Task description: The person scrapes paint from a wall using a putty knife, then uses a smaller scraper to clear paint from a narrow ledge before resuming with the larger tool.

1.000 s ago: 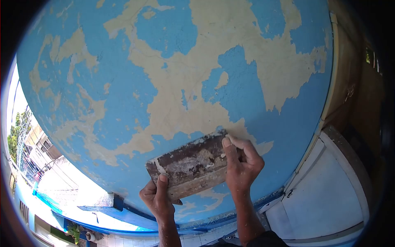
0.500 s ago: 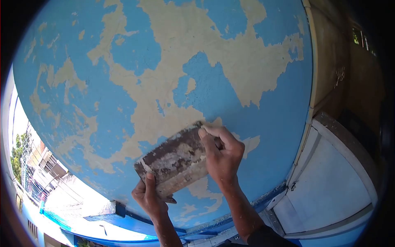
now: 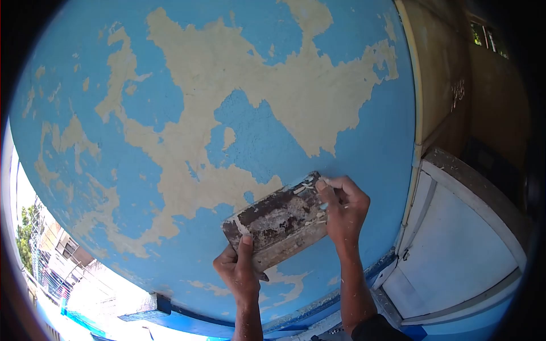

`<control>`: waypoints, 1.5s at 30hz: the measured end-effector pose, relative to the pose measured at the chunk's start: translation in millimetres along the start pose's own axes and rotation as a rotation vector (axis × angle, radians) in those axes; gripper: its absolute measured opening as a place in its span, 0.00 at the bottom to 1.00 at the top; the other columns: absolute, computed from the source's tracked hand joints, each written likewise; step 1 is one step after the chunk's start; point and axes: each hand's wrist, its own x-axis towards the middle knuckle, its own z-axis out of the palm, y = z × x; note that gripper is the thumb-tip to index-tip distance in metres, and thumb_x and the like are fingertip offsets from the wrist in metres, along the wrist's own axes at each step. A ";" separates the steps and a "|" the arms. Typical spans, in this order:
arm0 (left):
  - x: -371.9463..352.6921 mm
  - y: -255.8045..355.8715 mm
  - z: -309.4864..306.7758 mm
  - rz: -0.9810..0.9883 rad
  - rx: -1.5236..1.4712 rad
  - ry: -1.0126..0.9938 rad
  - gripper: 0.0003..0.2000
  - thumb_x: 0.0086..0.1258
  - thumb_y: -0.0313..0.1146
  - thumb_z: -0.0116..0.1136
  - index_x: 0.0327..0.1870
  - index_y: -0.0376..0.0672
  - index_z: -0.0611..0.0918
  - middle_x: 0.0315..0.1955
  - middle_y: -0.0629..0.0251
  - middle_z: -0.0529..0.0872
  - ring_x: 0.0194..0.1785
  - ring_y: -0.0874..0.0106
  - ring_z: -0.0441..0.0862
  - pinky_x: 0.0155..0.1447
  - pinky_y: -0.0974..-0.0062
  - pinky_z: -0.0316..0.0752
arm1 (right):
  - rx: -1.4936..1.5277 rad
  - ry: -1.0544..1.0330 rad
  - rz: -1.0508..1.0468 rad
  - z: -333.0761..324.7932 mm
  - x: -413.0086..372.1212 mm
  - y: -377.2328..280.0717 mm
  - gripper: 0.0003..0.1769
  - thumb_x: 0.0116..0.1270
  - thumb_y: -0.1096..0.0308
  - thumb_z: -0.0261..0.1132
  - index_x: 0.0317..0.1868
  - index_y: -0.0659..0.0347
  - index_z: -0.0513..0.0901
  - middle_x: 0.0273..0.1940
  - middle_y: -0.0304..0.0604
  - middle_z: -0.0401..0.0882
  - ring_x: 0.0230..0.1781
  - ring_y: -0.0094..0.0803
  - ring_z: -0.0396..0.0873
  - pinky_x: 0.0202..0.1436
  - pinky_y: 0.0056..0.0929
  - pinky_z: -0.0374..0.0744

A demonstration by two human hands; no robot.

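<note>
A worn rectangular scraper plate [image 3: 284, 219], brown and crusted with whitish residue, is held tilted against the peeling wall [image 3: 250, 142], its right end higher. My left hand [image 3: 239, 273] grips its lower left end, thumb on the near face. At the upper right end my right hand [image 3: 346, 213] is closed round the plate, with its fingers partly hidden behind. Pale paint flakes lie along the upper right edge and by the right thumb. Blue paint and bare cream patches cover the wall around the plate.
A yellowish pipe [image 3: 418, 113] runs down the wall's right edge. Beyond it stands a white panel in a frame [image 3: 455, 250]. Blue ledges [image 3: 199, 324] pass below the wall. At left are a bright outdoor area, wire fencing and a building [image 3: 68, 244].
Both hands have moved the scraper plate rightward along the wall. More pale flakes now show at its upper right corner, and a cream patch there is gone from sight. The view has shifted slightly right.
</note>
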 end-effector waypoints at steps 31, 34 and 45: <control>-44.8 -55.4 7.5 -0.010 0.183 -0.047 0.18 0.74 0.36 0.65 0.25 0.30 0.82 0.16 0.73 0.77 0.23 0.84 0.68 0.27 0.80 0.60 | -0.089 0.092 -0.044 -51.8 -31.9 55.3 0.09 0.70 0.67 0.71 0.42 0.66 0.88 0.22 0.28 0.74 0.22 0.11 0.62 0.22 0.23 0.59; -16.9 -18.3 32.2 0.056 0.025 0.013 0.19 0.74 0.34 0.65 0.21 0.32 0.79 0.15 0.74 0.75 0.22 0.85 0.66 0.25 0.80 0.59 | -0.058 0.029 -0.016 -26.6 17.4 15.4 0.09 0.70 0.66 0.71 0.42 0.65 0.89 0.22 0.26 0.74 0.22 0.11 0.61 0.22 0.23 0.58; -45.5 -44.4 21.7 -0.080 0.121 -0.070 0.17 0.75 0.34 0.63 0.23 0.32 0.81 0.14 0.73 0.76 0.17 0.85 0.66 0.20 0.79 0.57 | -0.030 0.041 0.131 -57.4 -2.6 36.6 0.09 0.69 0.68 0.72 0.43 0.66 0.89 0.23 0.33 0.80 0.24 0.13 0.69 0.24 0.23 0.65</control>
